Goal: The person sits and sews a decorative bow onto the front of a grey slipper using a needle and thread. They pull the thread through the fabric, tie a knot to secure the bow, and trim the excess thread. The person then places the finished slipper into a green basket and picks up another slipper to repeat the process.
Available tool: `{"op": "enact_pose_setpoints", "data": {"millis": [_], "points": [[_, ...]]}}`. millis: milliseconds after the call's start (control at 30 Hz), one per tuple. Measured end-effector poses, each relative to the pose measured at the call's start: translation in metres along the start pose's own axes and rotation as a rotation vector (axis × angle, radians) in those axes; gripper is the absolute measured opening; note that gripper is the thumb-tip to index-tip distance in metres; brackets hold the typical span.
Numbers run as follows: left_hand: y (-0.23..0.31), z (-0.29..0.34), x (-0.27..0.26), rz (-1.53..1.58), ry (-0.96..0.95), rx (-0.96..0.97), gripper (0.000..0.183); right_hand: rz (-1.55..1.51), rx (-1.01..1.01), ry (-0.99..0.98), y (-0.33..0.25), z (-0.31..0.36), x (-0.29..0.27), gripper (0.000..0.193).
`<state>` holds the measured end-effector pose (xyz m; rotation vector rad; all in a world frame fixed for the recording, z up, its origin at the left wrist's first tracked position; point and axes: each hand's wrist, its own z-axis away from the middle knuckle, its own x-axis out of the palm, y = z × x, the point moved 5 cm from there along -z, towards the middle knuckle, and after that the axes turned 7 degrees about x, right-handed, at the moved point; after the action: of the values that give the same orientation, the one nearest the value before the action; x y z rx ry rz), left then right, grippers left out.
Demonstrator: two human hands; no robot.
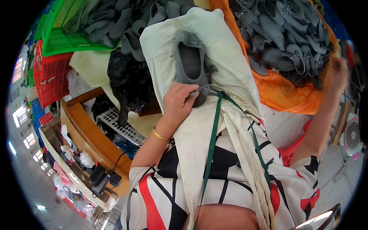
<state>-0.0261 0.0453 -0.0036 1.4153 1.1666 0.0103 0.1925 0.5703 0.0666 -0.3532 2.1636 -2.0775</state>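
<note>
A grey slip-on shoe (201, 78) lies on the white cloth (153, 50) over my lap, its opening facing up. My left hand (178, 101) is closed at its near end, thumb and fingers pinching a grey bow-like piece there. Next to that piece, a small dark object hangs at the end of a green cord (214, 142); its kind cannot be made out. Out at the far right, my right hand (337, 73) is raised beside an orange sack, smeared by motion, so its fingers cannot be read.
The orange sack (283, 96) at the right is full of grey shoes (272, 30). A green basket (73, 48) holds more at the upper left, above a red crate (50, 76). Black plastic bags (128, 76) and a wooden drawer (88, 126) stand left; a fan (352, 132) stands right.
</note>
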Motion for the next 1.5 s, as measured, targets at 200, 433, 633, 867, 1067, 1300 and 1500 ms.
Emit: {"op": "enact_pose_setpoints", "data": {"millis": [200, 433, 633, 867, 1067, 1300, 1500], "points": [[-0.002, 0.005, -0.002, -0.048, -0.001, 0.067, 0.027, 0.285, 0.498, -0.758, 0.079, 0.2, 0.186, 0.015], [-0.004, 0.014, -0.001, -0.011, 0.07, 0.141, 0.03, 0.564, -0.048, -1.413, 0.088, 0.31, 0.239, 0.016], [-0.005, 0.016, -0.001, -0.037, 0.063, 0.156, 0.031, 0.623, -0.076, -1.431, 0.09, 0.313, 0.242, 0.016], [-0.006, 0.015, -0.002, -0.031, 0.064, 0.163, 0.033, 0.649, -0.068, -1.435, 0.088, 0.313, 0.244, 0.016], [-0.004, 0.014, -0.003, -0.045, 0.068, 0.173, 0.032, 0.702, -0.06, -1.476, 0.08, 0.311, 0.251, 0.017], [-0.003, 0.015, -0.004, -0.044, 0.079, 0.146, 0.032, 0.742, 0.051, -1.55, 0.09, 0.312, 0.26, 0.015], [-0.012, 0.023, -0.001, 0.026, 0.117, 0.07, 0.03, 0.619, 0.073, -1.539, 0.103, 0.315, 0.252, 0.012]]}}
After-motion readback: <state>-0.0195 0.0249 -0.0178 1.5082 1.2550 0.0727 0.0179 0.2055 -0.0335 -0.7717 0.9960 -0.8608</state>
